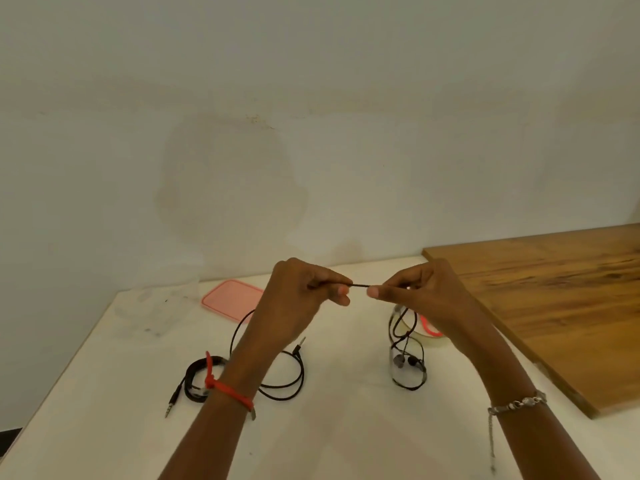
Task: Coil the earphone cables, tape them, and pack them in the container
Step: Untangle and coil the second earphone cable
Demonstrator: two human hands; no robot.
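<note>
Pinching the black earphone cable (360,286) taut, fingers (341,291) of the left hand (301,299) and right hand (420,294) needed, by judgement, even, untwisted loops.

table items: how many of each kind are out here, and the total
Black earphone cables: 2 (coiled black cable; loose black cable pinched by left hand and right hand)
Pink rectangular plastic lid: 1
Clear plastic container: 1
Clear tape roll: 1
Wooden board: 1
Total: 6
</note>
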